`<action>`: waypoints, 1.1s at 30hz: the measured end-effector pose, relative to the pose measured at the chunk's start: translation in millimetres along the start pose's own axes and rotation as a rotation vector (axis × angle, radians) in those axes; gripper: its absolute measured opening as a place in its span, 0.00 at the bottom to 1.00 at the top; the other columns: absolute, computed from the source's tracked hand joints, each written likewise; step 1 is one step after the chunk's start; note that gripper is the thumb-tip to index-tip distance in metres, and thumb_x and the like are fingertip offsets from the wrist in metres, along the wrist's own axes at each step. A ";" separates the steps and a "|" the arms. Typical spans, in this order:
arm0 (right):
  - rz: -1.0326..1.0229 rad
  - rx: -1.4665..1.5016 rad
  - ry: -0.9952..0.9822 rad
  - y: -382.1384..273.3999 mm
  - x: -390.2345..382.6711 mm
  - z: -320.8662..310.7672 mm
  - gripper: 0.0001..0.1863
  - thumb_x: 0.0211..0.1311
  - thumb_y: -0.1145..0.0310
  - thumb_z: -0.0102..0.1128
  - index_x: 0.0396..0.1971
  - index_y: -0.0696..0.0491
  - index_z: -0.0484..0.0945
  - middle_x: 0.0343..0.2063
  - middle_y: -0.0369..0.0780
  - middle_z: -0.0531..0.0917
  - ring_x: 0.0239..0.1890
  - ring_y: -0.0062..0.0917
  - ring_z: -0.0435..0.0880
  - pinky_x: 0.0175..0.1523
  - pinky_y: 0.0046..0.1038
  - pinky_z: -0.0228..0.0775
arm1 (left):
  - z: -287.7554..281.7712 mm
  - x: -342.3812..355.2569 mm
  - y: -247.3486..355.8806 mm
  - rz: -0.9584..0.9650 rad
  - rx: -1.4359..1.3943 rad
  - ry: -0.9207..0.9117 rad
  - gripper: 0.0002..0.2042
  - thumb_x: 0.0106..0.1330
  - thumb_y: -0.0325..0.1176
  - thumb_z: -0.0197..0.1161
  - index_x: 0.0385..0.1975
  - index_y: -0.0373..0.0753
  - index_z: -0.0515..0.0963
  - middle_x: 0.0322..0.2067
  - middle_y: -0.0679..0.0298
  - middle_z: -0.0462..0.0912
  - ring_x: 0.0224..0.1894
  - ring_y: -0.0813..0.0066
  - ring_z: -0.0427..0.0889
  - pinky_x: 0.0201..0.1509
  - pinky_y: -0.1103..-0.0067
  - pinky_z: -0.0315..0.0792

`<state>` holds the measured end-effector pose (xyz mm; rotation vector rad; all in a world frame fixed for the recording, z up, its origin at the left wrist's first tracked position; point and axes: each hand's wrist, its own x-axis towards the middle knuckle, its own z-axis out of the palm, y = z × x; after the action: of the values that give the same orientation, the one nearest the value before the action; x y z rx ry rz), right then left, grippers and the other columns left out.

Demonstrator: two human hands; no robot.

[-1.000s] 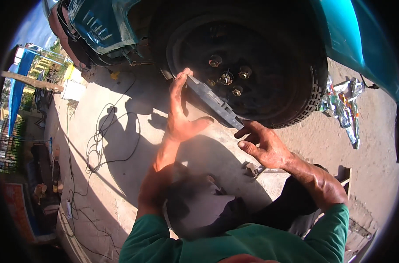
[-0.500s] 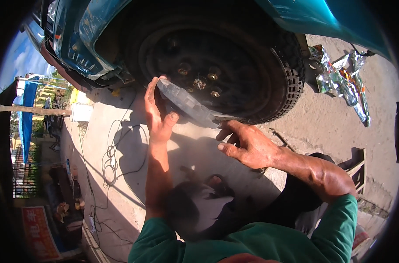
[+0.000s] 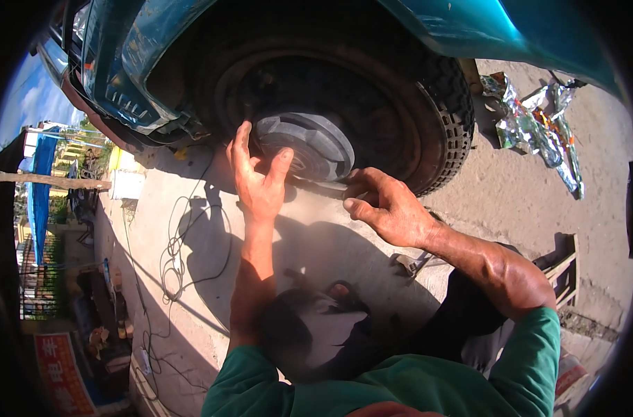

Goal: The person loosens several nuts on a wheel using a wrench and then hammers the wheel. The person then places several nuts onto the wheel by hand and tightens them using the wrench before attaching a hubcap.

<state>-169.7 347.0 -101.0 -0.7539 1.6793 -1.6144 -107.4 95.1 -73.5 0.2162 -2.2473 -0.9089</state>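
Observation:
A round grey hubcap [image 3: 308,141] with a notched rim is held up against the middle of a dark wheel [image 3: 393,132], hiding the wheel nuts. My left hand [image 3: 258,182] has it by the left edge, fingers behind and thumb in front. At its lower right edge, the bent fingers of my right hand [image 3: 396,212] pinch the rim; their tips are partly hidden. The cap's face is tilted down toward me. Whether it touches the wheel all round cannot be made out.
Blue-green vehicle bodywork [image 3: 469,31] overhangs the wheel. A loose cable [image 3: 174,260] lies coiled on the concrete at left. Crumpled silvery foil [image 3: 539,132] lies at the far right, a wooden frame [image 3: 566,271] nearer. A white bucket [image 3: 127,182] stands at left.
The hubcap has turned from nearly edge-on to showing its face and has moved up onto the wheel's centre, now covering the nuts. Both hands have moved with it.

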 end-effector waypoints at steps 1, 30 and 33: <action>0.022 0.009 0.004 -2.3 -0.2 -1.6 0.25 0.72 0.62 0.63 0.57 0.66 0.70 0.46 0.46 0.83 0.48 0.26 0.83 0.55 0.30 0.78 | 4.2 -1.7 -0.9 0.019 -0.009 0.027 0.41 0.63 0.47 0.75 0.71 0.35 0.63 0.66 0.51 0.67 0.68 0.55 0.70 0.60 0.64 0.72; -0.230 -0.192 0.547 -8.1 -40.5 -115.0 0.47 0.68 0.48 0.66 0.76 0.57 0.54 0.69 0.48 0.67 0.70 0.37 0.67 0.74 0.40 0.58 | 80.5 -12.6 19.7 0.321 0.247 0.348 0.55 0.50 0.62 0.79 0.71 0.34 0.60 0.73 0.41 0.48 0.73 0.44 0.56 0.72 0.56 0.62; -0.164 -0.079 0.551 17.4 -34.3 -112.5 0.54 0.66 0.48 0.69 0.79 0.54 0.44 0.72 0.47 0.61 0.72 0.37 0.61 0.75 0.39 0.55 | 95.3 -11.5 20.0 0.323 0.223 0.354 0.54 0.51 0.63 0.79 0.71 0.35 0.60 0.73 0.41 0.48 0.73 0.44 0.56 0.72 0.55 0.62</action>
<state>-238.0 443.3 -115.6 -0.5193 2.1164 -2.0087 -159.6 166.7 -115.5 0.0993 -1.9724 -0.4124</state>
